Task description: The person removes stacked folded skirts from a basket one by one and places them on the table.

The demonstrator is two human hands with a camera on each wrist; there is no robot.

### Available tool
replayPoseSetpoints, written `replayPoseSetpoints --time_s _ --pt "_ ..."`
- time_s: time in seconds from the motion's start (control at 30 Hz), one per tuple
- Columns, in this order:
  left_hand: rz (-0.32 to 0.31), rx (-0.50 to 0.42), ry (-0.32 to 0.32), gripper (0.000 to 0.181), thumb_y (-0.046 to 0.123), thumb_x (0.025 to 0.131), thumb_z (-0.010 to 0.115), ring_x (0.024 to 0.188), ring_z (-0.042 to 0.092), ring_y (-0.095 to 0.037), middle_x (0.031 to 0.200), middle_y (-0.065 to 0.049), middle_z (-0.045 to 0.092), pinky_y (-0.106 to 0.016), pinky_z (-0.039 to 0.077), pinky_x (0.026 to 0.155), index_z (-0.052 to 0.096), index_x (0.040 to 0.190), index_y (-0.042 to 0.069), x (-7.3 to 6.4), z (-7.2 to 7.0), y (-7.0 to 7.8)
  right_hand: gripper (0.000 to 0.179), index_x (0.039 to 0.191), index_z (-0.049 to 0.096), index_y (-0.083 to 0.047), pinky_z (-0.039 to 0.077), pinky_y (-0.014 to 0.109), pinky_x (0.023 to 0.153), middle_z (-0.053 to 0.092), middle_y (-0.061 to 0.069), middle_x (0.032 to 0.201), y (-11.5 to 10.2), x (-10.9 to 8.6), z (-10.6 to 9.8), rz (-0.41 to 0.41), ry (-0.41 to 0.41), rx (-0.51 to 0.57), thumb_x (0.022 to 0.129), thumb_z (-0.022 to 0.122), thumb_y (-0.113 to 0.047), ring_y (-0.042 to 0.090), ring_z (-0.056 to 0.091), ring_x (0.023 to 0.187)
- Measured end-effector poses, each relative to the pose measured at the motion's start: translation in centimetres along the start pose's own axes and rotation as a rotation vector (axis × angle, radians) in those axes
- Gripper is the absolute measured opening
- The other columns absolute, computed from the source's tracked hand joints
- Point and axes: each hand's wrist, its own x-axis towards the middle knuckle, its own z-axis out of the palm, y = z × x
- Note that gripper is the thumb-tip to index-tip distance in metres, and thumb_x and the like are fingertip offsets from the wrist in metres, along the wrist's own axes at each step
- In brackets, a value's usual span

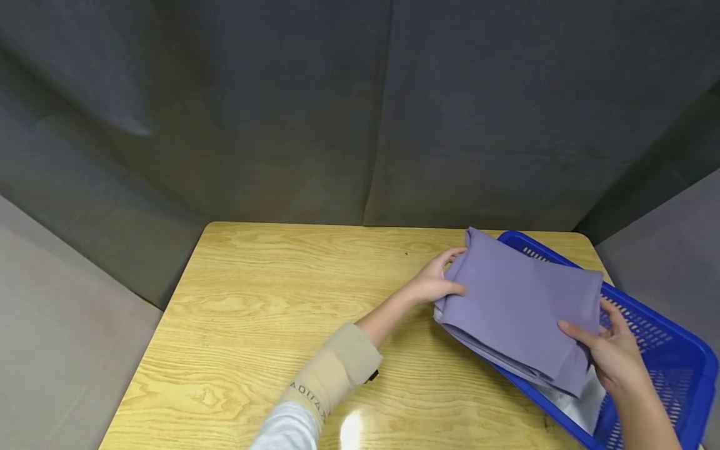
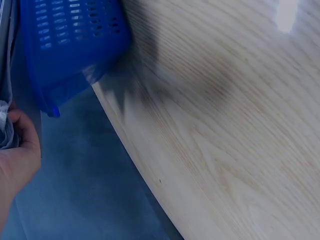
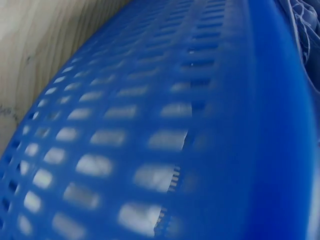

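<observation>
A folded purple cloth [image 1: 517, 303] is held flat between both hands above a blue plastic basket [image 1: 689, 350]. My left hand [image 1: 433, 282] grips its left edge, thumb on top and fingers at the far side. At the right edge my right hand [image 1: 615, 353] pinches it, the thumb lying on the upper face. In the left wrist view the left hand [image 2: 22, 155] holds a bunched edge of the cloth [image 2: 7, 130]. The right wrist view shows mostly the slotted basket wall [image 3: 150, 107]; the right hand is out of that view.
A whitish, thin item [image 1: 582, 403] lies inside the basket under the cloth. The basket stands slantwise on the right side of a wood-grain table [image 1: 253, 312]. Dark grey curtains [image 1: 281, 112] hang behind the table, with pale grey panels at both sides.
</observation>
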Motion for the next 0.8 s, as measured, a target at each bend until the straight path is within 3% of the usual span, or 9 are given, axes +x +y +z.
replayPoseSetpoints --time_s 0.07,0.17,0.3,0.47,0.63,0.8 --pt "0.002 -0.008 0.009 0.08 -0.001 0.07 0.071 0.122 0.039 -0.018 0.134 -0.005 0.041 -0.024 0.044 0.084 0.037 0.139 0.024 -0.1 -0.4 -0.2 0.089 0.142 0.02 -0.037 0.051 0.026 0.06 0.055 -0.017 0.096 -1.6 -1.1 1.6 -0.004 -0.014 -0.014 0.077 0.071 -0.004 0.003 0.059 0.08" --pt "0.006 -0.014 0.024 0.08 -0.002 0.07 0.071 0.124 0.038 -0.019 0.136 -0.006 0.04 -0.026 0.043 0.088 0.037 0.139 0.023 -0.4 -1.1 -0.5 0.084 0.14 0.027 -0.035 0.051 0.027 0.058 0.056 -0.014 0.098 -1.9 -1.2 2.8 -0.048 0.003 0.01 0.077 0.071 -0.002 0.005 0.059 0.079" --pt "0.004 -0.001 0.049 0.08 -0.001 0.071 0.071 0.129 0.034 -0.02 0.139 -0.005 0.038 -0.03 0.038 0.096 0.037 0.139 0.023 -0.8 -2.1 -0.8 0.088 0.143 0.022 -0.034 0.051 0.027 0.06 0.053 -0.012 0.103 -1.9 -0.6 3.7 -0.035 -0.014 -0.01 0.076 0.071 -0.002 0.005 0.059 0.081" --pt "0.004 0.008 0.079 0.079 0.0 0.071 0.071 0.131 0.031 -0.021 0.14 -0.005 0.037 -0.035 0.035 0.1 0.038 0.139 0.023 -1.5 -3.2 -1.1 0.09 0.142 0.02 -0.036 0.052 0.025 0.066 0.049 -0.011 0.113 1.0 2.6 2.8 -0.045 -0.024 -0.082 0.075 0.074 -0.009 0.002 0.059 0.089" --pt "0.009 0.0 0.095 0.079 0.001 0.071 0.071 0.132 0.029 -0.023 0.143 -0.005 0.034 -0.039 0.033 0.102 0.038 0.139 0.023 -2.2 -4.2 -1.3 0.091 0.141 0.024 -0.038 0.054 0.029 0.066 0.046 0.008 0.128 4.4 5.8 2.0 -0.094 -0.035 -0.055 0.072 0.077 -0.012 0.009 0.061 0.092" --pt "0.009 -0.014 0.122 0.079 0.0 0.07 0.072 0.133 0.027 -0.023 0.145 -0.003 0.032 -0.041 0.03 0.104 0.038 0.138 0.023 -2.9 -5.2 -1.6 0.091 0.14 0.026 -0.038 0.053 0.029 0.065 0.046 0.008 0.129 4.1 6.1 3.6 -0.104 -0.036 -0.048 0.071 0.078 -0.011 0.01 0.06 0.093"
